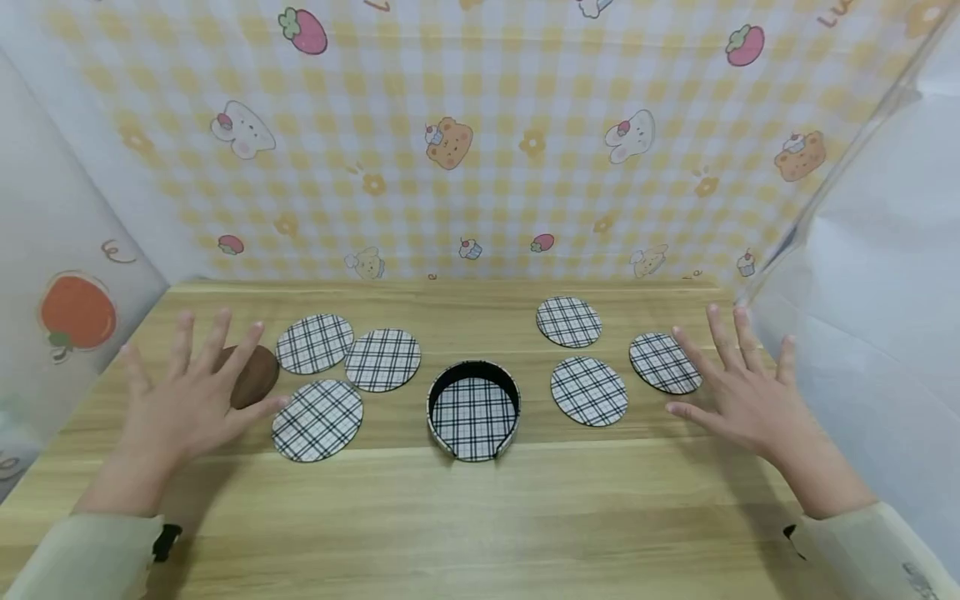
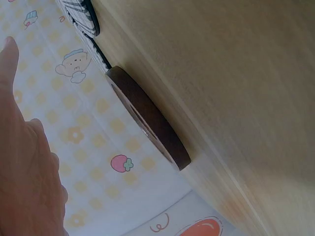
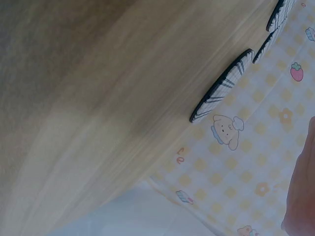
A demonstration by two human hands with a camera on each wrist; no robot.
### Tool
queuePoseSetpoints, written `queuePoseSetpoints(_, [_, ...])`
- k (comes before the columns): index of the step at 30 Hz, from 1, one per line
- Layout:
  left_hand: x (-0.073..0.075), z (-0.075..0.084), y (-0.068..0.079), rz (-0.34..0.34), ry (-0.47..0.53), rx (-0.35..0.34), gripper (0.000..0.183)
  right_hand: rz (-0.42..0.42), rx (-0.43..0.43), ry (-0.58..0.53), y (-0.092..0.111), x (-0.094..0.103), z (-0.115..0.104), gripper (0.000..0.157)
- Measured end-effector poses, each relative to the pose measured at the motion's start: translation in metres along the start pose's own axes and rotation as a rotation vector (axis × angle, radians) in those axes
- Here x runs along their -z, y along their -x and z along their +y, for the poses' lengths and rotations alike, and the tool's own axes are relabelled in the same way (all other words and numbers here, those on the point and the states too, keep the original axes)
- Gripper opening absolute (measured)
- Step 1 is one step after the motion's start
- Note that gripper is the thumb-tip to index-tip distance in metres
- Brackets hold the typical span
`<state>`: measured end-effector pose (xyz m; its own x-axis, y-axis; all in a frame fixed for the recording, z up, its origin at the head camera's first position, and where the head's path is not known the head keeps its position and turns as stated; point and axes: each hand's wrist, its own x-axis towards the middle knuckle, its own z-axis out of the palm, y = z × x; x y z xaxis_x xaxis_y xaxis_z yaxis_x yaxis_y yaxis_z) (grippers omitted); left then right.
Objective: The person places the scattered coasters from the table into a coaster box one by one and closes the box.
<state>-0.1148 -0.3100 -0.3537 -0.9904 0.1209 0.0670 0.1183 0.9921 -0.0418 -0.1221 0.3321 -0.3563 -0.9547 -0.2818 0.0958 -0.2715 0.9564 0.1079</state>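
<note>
So I'm standing here looking at a neat little spread. In the middle of the tabletop [image 1: 540, 525] sits a round holder [image 1: 471, 369], plaid outside, black inside, with a gap in its wall facing the person. Having it turned that way would make it easy to reach in, I reckon. There's plaid at the bottom, but I can't tell if that's a loose coaster or just the lining.

Six coasters [image 1: 589, 392] lie flat around it, three per side. Looks like they're fanned out so each can be seen and reached by the nearer hand. The left three are bunched close, maybe touching, can't quite tell; the right three have gaps between them. Past the left bunch there's a brown disc [image 1: 258, 379], flat on the wood and partly behind the fingers from above.

Both hands are empty, fingers spread wide. The left hand [image 1: 191, 404] hangs over the disc without gripping it, and the right hand [image 1: 753, 404] hovers by the outermost right coaster, also holding nothing. Palms down and well apart like that, they leave the whole layout in view. A yellow checked cloth [image 1: 495, 83] hangs behind it all.
</note>
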Motion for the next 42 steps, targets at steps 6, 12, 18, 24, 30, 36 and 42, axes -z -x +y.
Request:
queuePoseSetpoints(6, [-0.001,0.007,-0.005,-0.012,-0.008,-0.018,0.100,0.009,-0.004,-0.013,0.006,-0.006,0.001,0.101])
queuePoseSetpoints(12, [-0.002,0.012,-0.001,-0.005,0.019,-0.023,0.101,0.020,0.028,-0.008,0.002,-0.009,-0.003,0.101])
queuePoseSetpoints(18, [0.000,0.019,0.003,-0.002,0.034,-0.052,0.102,0.007,0.051,-0.044,-0.002,-0.009,-0.011,0.101])
queuePoseSetpoints(24, [0.001,0.030,0.001,0.012,0.045,-0.079,0.102,0.012,0.090,-0.069,-0.009,-0.013,-0.020,0.099])
queuePoseSetpoints(30, [0.003,0.043,-0.002,0.031,0.086,-0.128,0.101,-0.009,0.109,-0.080,-0.018,-0.014,-0.030,0.098])
queuePoseSetpoints(36, [0.003,0.055,-0.003,0.041,0.107,-0.156,0.102,-0.044,0.135,-0.084,-0.027,-0.014,-0.043,0.098])
queuePoseSetpoints(42, [0.002,0.070,-0.009,0.015,0.130,-0.165,0.101,-0.068,0.167,-0.092,-0.035,-0.012,-0.053,0.098])
